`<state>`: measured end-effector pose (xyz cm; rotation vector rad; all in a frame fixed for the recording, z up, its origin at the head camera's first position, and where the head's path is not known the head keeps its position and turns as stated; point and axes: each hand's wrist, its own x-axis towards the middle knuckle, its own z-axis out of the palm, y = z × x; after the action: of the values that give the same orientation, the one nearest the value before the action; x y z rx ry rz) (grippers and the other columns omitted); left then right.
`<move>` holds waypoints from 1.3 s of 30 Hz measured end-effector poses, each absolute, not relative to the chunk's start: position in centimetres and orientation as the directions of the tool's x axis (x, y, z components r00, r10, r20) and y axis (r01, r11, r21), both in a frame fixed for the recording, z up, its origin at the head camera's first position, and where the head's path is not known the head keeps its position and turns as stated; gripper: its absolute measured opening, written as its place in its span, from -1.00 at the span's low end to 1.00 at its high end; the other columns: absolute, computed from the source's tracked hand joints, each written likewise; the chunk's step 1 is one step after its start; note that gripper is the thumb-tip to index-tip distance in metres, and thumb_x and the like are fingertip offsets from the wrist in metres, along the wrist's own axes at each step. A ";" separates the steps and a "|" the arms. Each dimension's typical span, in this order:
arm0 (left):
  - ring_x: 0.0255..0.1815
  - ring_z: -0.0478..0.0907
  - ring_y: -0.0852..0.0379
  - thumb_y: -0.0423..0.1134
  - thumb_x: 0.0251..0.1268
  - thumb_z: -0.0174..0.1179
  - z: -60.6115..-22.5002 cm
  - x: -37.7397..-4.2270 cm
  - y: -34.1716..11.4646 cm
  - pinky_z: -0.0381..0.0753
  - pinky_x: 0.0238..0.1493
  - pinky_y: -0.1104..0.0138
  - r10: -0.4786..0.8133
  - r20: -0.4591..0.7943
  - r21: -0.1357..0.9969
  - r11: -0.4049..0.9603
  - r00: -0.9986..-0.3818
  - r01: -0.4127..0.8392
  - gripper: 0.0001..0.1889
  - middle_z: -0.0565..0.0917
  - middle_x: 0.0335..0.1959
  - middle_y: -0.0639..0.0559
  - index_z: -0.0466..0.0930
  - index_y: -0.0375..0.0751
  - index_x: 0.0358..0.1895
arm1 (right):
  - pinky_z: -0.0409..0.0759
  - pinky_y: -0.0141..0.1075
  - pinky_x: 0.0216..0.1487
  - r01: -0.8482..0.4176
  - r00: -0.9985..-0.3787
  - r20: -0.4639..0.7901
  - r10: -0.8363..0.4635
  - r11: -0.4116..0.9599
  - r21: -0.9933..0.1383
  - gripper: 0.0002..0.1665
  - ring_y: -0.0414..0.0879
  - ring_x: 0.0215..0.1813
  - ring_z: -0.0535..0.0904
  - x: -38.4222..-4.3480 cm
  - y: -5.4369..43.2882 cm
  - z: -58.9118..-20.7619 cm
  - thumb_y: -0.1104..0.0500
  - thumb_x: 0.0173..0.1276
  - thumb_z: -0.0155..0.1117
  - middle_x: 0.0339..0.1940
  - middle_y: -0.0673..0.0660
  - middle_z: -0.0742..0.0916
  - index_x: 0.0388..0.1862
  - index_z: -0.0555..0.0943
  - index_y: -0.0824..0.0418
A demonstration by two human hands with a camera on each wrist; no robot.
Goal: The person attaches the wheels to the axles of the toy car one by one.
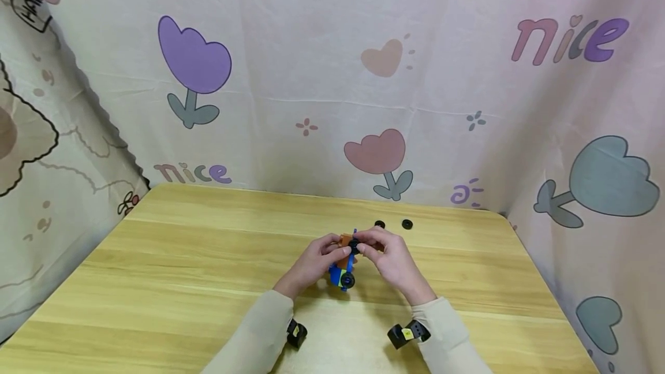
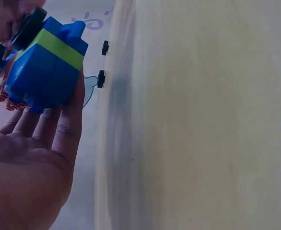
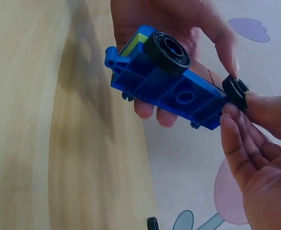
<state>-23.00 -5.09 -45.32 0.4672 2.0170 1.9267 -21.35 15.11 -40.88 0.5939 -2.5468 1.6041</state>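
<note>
A toy truck (image 3: 169, 91) of blue, lime-green and orange building blocks is held above the table, its blue underside turned to the right wrist view. My left hand (image 1: 310, 261) grips its body from the far side, fingers wrapped around it. Between the thumb and fingers of my right hand (image 1: 387, 255) is a black wheel (image 3: 235, 91), pinched against the truck's orange end. Another black wheel (image 3: 167, 52) sits on the lime-green and blue end. Whether the pinched wheel is seated on its axle cannot be told.
Two loose black wheels lie near the table's back edge: one wheel (image 1: 407, 224) to the right, the other wheel (image 1: 380, 224) just beyond my right hand. The wooden table (image 1: 208, 247) meets a printed curtain (image 1: 291, 74) behind. Black wrist straps show on both sleeves.
</note>
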 end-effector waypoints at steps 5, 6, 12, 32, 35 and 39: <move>-0.09 0.67 -0.02 0.05 0.42 0.16 -45.4 -23.0 -5.0 0.64 -0.06 0.13 0.425 0.006 0.998 0.049 -0.905 0.030 -0.55 0.72 -0.08 -0.11 0.45 -0.26 0.11 | 0.54 -0.31 -0.29 -0.343 -0.927 0.252 -0.276 0.360 -0.867 -0.75 -0.07 -0.24 0.57 -21.5 15.0 -41.0 0.31 0.42 0.25 -0.22 0.02 0.66 0.03 0.69 0.18; -0.09 0.67 -0.02 0.04 0.43 0.16 -45.4 -23.0 -5.0 0.64 -0.07 0.13 0.421 0.008 0.998 0.050 -0.907 0.032 -0.55 0.71 -0.08 -0.11 0.45 -0.26 0.11 | 0.54 -0.31 -0.29 -0.343 -0.928 0.254 -0.275 0.353 -0.871 -0.75 -0.07 -0.25 0.57 -21.6 15.0 -41.1 0.33 0.41 0.24 -0.23 0.03 0.66 0.02 0.68 0.18; -0.07 0.66 -0.04 0.01 0.45 0.14 -45.3 -22.9 -4.9 0.64 -0.08 0.12 0.430 0.025 0.997 0.053 -0.902 0.053 -0.58 0.71 -0.06 -0.14 0.46 -0.28 0.10 | 0.57 -0.20 -0.15 -0.340 -0.932 0.260 -0.253 0.359 -0.869 -0.75 -0.07 -0.18 0.60 -21.8 14.9 -41.4 0.34 0.40 0.26 -0.25 0.02 0.69 0.00 0.67 0.15; 0.03 0.57 -0.03 -0.25 0.35 0.27 -45.1 -23.1 -5.1 0.57 0.07 0.14 0.492 0.034 0.991 0.093 -0.870 0.091 -0.44 0.62 0.06 -0.13 0.38 -0.31 0.37 | 0.49 -0.06 0.04 -0.329 -0.936 0.233 -0.262 0.424 -0.844 -0.80 -0.13 -0.09 0.58 -21.5 16.3 -41.1 0.20 0.41 0.29 -0.21 -0.04 0.68 -0.01 0.67 0.08; -0.02 0.57 -0.02 -0.24 0.33 0.28 -45.1 -23.1 -5.2 0.59 0.02 0.15 0.482 0.043 0.985 0.123 -0.875 0.117 -0.42 0.62 0.02 -0.11 0.38 -0.32 0.38 | 0.49 -0.06 0.04 -0.331 -0.935 0.235 -0.264 0.420 -0.845 -0.80 -0.12 -0.09 0.58 -21.5 16.4 -41.1 0.19 0.41 0.29 -0.21 -0.03 0.68 -0.01 0.67 0.10; -0.06 0.59 0.00 -0.26 0.29 0.32 -45.1 -23.1 -5.2 0.60 -0.01 0.17 0.461 0.038 0.989 0.109 -0.886 0.099 -0.48 0.65 -0.04 -0.10 0.43 -0.36 0.26 | 0.48 -0.05 0.05 -0.337 -0.933 0.241 -0.266 0.416 -0.845 -0.80 -0.12 -0.09 0.57 -21.4 16.5 -41.2 0.20 0.41 0.29 -0.21 -0.02 0.68 -0.01 0.67 0.11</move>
<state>-23.12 -5.16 -45.10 0.5527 2.1100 1.8454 -21.43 16.48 -41.20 0.5510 -2.5842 1.5666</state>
